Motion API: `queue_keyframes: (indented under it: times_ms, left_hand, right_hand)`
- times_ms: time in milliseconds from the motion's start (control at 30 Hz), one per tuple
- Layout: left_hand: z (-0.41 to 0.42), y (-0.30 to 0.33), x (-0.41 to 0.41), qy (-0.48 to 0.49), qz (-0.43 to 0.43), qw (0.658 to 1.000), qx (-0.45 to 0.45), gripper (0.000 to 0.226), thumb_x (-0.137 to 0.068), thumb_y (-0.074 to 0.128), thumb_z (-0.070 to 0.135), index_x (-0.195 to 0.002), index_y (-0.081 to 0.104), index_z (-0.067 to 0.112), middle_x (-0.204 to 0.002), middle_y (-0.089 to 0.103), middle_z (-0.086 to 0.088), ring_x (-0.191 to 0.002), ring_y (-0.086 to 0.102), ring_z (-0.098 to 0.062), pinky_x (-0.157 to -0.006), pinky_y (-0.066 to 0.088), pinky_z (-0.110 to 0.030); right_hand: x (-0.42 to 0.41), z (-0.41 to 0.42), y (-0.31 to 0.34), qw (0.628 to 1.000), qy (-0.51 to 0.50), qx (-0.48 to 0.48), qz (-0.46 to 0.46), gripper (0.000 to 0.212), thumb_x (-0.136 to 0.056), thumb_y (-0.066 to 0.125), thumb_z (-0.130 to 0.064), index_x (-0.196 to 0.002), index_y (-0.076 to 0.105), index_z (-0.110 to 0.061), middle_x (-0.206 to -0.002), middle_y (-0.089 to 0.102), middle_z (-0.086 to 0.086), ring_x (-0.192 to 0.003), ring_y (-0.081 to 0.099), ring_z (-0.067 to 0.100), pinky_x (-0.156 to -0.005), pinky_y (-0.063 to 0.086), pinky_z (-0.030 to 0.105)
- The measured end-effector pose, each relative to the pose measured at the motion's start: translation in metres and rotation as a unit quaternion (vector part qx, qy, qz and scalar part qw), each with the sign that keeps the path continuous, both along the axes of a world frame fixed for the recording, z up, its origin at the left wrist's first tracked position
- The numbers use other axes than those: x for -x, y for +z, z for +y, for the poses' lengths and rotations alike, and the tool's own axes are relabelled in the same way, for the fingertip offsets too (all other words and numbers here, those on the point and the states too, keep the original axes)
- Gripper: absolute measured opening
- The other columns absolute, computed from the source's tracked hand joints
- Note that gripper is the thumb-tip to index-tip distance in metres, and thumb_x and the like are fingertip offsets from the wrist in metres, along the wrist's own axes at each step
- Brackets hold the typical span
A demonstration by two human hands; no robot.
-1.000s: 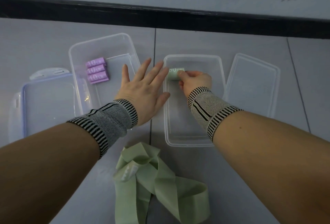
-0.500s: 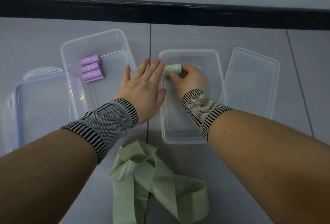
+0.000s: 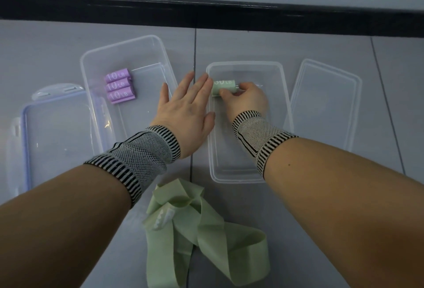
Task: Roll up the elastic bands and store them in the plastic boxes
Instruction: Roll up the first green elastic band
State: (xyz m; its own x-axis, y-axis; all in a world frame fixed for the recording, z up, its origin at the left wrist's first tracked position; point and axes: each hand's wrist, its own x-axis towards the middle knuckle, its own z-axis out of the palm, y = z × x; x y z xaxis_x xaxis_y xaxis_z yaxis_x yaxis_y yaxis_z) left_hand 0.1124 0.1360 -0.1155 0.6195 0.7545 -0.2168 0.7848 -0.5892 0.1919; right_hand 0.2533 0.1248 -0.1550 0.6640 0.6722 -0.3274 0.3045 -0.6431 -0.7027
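right hand [image 3: 246, 100] fingers [image 3: 226, 93] pinch green roll [image 3: 223, 86]; left hand [image 3: 185, 113] flat.

Two bare forearms reach in from the lower corners of the frame toward its centre, each wrist wrapped in a striped knit band. The left hand [image 3: 185, 113] lies flat, palm down, fingers straight and slightly spread, pointing to the upper right. Just to its right, the right hand [image 3: 245, 101] is curled, its fingertips [image 3: 223, 92] pinching a small rolled band [image 3: 223, 85].
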Motion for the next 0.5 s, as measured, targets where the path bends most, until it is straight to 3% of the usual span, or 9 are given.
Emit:
queue_keyframes:
  times_ms: [133, 267, 400, 500]
  left_hand:
    - [-0.001, 0.0, -0.001, 0.0, 0.001, 1.0, 0.0, 0.066, -0.095, 0.026, 0.042, -0.15, -0.002, 0.019, -0.159, -0.005, 0.007, -0.145, -0.012, -0.015, -0.115, -0.003, -0.052]
    - [-0.001, 0.001, 0.0, 0.001, 0.003, 1.0, -0.002, 0.066, -0.095, 0.026, 0.042, -0.15, -0.001, 0.019, -0.159, -0.004, 0.006, -0.145, -0.012, -0.015, -0.115, -0.002, -0.053]
    - [-0.001, 0.002, -0.001, -0.001, 0.006, 1.0, -0.002, 0.066, -0.095, 0.025, 0.042, -0.15, -0.001, 0.019, -0.159, -0.005, 0.006, -0.145, -0.012, -0.015, -0.116, -0.001, -0.054]
    - [0.0, 0.001, 0.0, 0.0, 0.007, 1.0, -0.002, 0.066, -0.094, 0.025, 0.043, -0.15, -0.002, 0.019, -0.159, -0.004, 0.007, -0.145, -0.012, -0.015, -0.116, -0.002, -0.054]
  right_hand:
    - [-0.004, 0.002, 0.006, 0.999, 0.026, 0.019, 0.022, 0.026, -0.083, 0.066, -0.037, -0.098, 0.071, -0.016, -0.089, 0.071, 0.0, -0.082, 0.066, 0.018, -0.073, 0.049, 0.025]
    - [-0.004, 0.003, 0.007, 0.999, 0.017, 0.032, 0.016, 0.025, -0.083, 0.066, -0.039, -0.088, 0.072, -0.016, -0.076, 0.066, 0.0, -0.069, 0.06, 0.016, -0.062, 0.041, 0.022]
    - [-0.002, 0.005, 0.003, 0.998, 0.03, 0.047, -0.021, 0.026, -0.085, 0.063, -0.04, -0.094, 0.07, -0.016, -0.086, 0.07, 0.001, -0.075, 0.062, 0.017, -0.064, 0.044, 0.024]
    - [-0.001, 0.003, -0.003, 0.998, 0.043, 0.031, -0.046, 0.031, -0.086, 0.062, -0.04, -0.104, 0.065, -0.015, -0.096, 0.069, 0.002, -0.087, 0.064, 0.02, -0.075, 0.05, 0.029]
